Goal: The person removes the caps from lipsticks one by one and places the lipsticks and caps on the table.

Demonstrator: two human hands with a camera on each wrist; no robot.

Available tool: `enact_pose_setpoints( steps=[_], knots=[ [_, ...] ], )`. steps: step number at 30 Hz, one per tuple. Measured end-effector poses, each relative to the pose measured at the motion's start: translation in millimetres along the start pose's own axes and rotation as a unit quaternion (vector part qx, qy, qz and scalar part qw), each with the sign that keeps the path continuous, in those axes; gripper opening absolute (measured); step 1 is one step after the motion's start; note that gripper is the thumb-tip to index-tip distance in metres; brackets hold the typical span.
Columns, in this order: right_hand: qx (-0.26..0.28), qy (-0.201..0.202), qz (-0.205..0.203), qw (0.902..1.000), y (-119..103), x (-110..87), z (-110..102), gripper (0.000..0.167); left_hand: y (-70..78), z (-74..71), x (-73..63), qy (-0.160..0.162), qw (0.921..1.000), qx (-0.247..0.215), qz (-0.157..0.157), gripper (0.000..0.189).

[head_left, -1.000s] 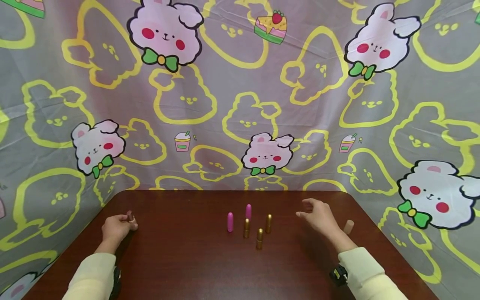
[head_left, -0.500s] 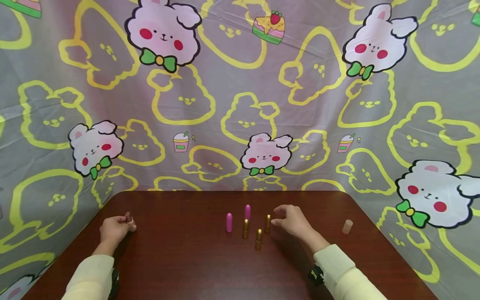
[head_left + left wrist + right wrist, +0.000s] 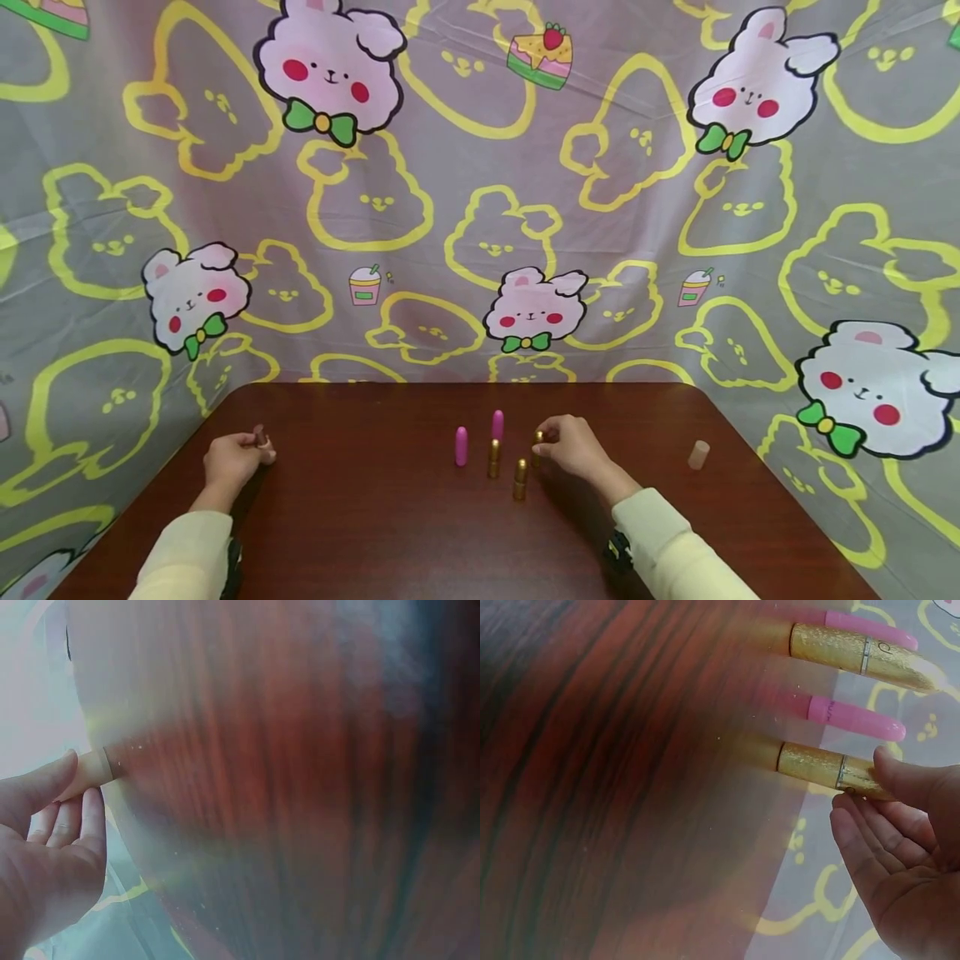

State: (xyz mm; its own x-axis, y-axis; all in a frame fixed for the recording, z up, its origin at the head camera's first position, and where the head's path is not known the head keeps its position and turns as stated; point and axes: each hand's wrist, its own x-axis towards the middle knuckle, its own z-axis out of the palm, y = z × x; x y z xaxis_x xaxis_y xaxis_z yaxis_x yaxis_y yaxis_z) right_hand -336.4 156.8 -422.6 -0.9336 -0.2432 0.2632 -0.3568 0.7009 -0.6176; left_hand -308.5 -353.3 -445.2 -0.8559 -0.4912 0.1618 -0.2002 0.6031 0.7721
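Observation:
At the table's left side my left hand (image 3: 229, 463) pinches a small lipstick (image 3: 259, 434) with a brownish tip; the left wrist view shows its beige barrel (image 3: 93, 771) between thumb and fingers. Right of centre, my right hand (image 3: 576, 446) has thumb and fingertips around the upper half of an upright gold lipstick tube (image 3: 810, 765). Its base is close over or on the tabletop. Two more gold tubes, a middle one (image 3: 493, 459) and a nearer one (image 3: 520, 480), stand to its left. A pink tube (image 3: 461, 447) and another pink tube (image 3: 498, 422) stand beyond them.
A beige cylindrical cap (image 3: 698, 455) stands slightly tilted in view near the right edge of the dark brown wooden table (image 3: 360, 517). Behind and at both sides hangs a grey curtain (image 3: 450, 167) with cartoon rabbits.
My right hand has moved left from near the beige cap to the rightmost gold tube and closed its fingers on it. The left hand keeps its place with the lipstick.

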Motion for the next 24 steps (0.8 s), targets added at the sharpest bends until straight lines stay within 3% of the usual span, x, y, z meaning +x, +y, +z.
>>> enact_pose_setpoints(
  steps=[11, 18, 24],
  knots=[
    [-0.014, 0.002, 0.002, 0.9999, 0.8, 1.6, 3.3, 0.009, 0.2, -0.6, 0.7, -0.007, 0.9997, 0.016, 0.016, 0.031],
    [-0.016, 0.000, 0.001, 0.9999, -0.7, 1.4, 3.6, 0.011, -1.0, -0.6, 3.2, -0.016, 0.9988, 0.031, 0.035, 0.025],
    [-0.011, 0.002, 0.000, 0.9999, -3.4, 1.3, -0.1, 0.014, -2.2, 0.2, 4.5, -0.016, 0.9987, 0.033, 0.034, 0.023]
  ],
)
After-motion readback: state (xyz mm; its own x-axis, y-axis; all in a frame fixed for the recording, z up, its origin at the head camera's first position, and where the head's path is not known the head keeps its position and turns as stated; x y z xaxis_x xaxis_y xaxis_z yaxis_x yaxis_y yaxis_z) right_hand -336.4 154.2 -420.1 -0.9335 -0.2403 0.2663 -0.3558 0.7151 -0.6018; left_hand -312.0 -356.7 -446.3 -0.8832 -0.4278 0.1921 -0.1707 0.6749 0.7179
